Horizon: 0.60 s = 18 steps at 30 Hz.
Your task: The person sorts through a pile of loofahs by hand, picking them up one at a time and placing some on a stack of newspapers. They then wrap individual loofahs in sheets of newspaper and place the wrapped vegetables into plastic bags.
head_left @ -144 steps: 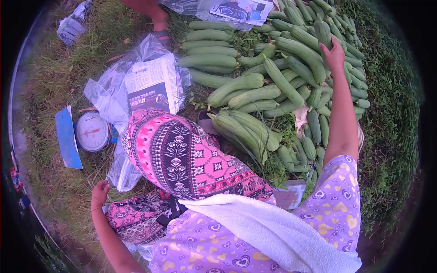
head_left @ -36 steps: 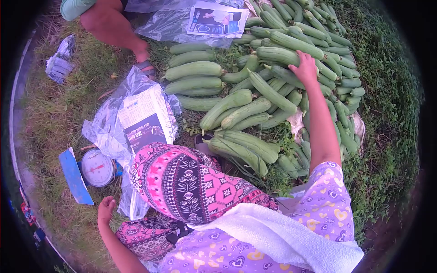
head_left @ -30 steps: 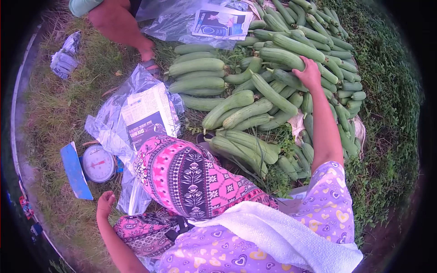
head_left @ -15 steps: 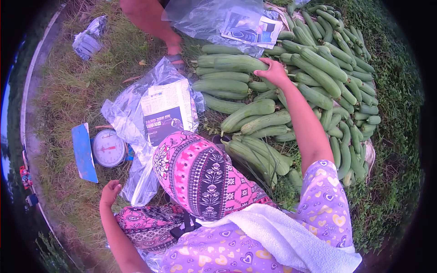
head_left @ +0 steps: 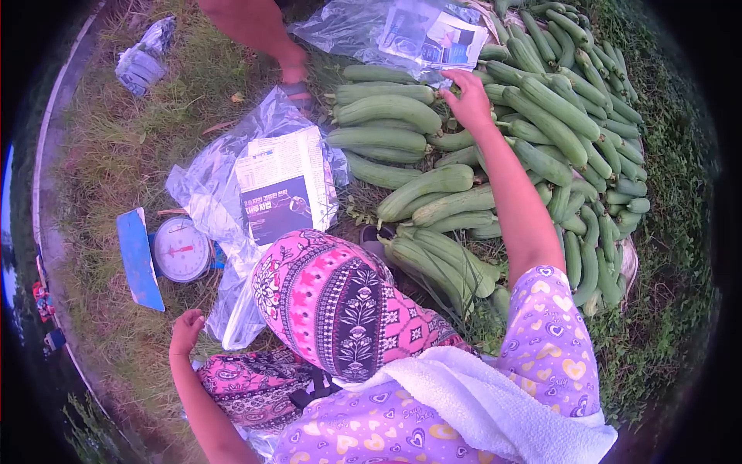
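- Our right hand [head_left: 470, 102] is over the right end of the sponge gourd row [head_left: 386, 114], thumb and fingers apart, nothing visible between them; we cannot tell if the thumb touches a gourd.
- Our left hand [head_left: 186, 332] is loosely curled above the grass near the dial scale [head_left: 182, 249]; we see nothing in it, and cannot tell if its fingertips meet.
- The row's gourds lie side by side, roughly parallel; the large gourd pile [head_left: 550, 124] spreads to its right.
- We judge these long, smooth gourds handle best with a broad grip near the middle, lowered flat so neighbours don't roll, and released with fingers wide.
- The row's far edge is near the upper newspaper [head_left: 444, 42]; the lower newspaper [head_left: 282, 189] and plastic bag [head_left: 207, 182] border its left side, easily snagged by a low sweep.
- Another person's foot [head_left: 296, 94] is just left of the row, so we favour coming in from above on the right.
- Our patterned knee [head_left: 317, 301] narrows the near side.
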### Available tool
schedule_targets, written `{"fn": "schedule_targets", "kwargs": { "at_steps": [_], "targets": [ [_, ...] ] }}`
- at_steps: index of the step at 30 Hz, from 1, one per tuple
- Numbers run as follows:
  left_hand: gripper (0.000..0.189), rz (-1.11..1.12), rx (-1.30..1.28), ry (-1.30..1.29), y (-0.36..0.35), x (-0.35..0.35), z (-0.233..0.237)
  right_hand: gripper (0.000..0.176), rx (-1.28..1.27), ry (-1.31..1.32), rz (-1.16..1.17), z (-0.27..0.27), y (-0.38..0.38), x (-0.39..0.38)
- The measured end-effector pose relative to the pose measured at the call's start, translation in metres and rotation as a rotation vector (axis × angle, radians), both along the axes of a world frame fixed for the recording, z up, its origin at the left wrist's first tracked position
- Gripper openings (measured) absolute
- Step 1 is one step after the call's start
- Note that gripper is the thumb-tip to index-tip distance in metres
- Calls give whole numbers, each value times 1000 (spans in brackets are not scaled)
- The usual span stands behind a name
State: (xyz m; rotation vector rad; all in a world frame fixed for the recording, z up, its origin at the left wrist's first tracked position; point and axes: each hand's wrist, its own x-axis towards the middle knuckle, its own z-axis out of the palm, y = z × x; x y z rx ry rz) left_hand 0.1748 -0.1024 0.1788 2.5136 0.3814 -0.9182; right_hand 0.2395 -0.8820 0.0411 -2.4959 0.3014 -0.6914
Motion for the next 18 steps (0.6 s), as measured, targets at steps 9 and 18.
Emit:
{"fn": "schedule_targets", "kwargs": {
  "at_steps": [9, 18],
  "targets": [
    [38, -86, -16, 4, -7, 22, -12, 40, 303, 329, -315, 13, -126, -197],
    [38, -92, -114, 2, -31, 34, -8, 69, -289, 482, -496, -2, -77, -219]
  ]
}}
